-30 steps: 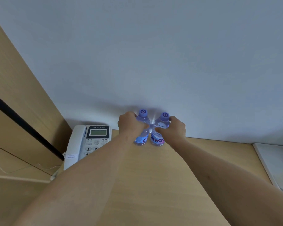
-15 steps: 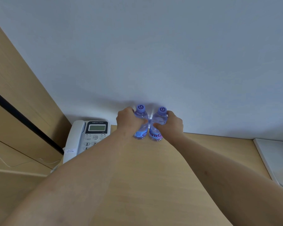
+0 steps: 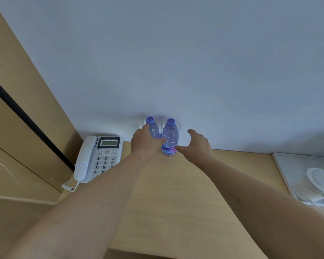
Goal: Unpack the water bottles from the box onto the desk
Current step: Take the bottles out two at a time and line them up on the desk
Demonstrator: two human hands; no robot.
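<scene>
Two small clear water bottles with purple caps stand upright side by side at the back of the wooden desk [image 3: 176,193], against the white wall. My left hand [image 3: 145,143] still wraps the left bottle [image 3: 153,128], hiding its lower half. The right bottle [image 3: 170,137] stands free, its blue and pink label showing. My right hand [image 3: 196,144] is just right of it, fingers spread, thumb tip close to the label, holding nothing. No box is in view.
A white desk telephone [image 3: 99,157] with a coiled cord sits left of the bottles. A wooden side panel [image 3: 26,109] rises on the left. At the right edge lies a white tray [image 3: 288,165] with clear plastic items [image 3: 320,184].
My right hand has let go of the right bottle and drawn off to the right with fingers spread. The left hand stays on the left bottle. Both bottles now rest on the desk.
</scene>
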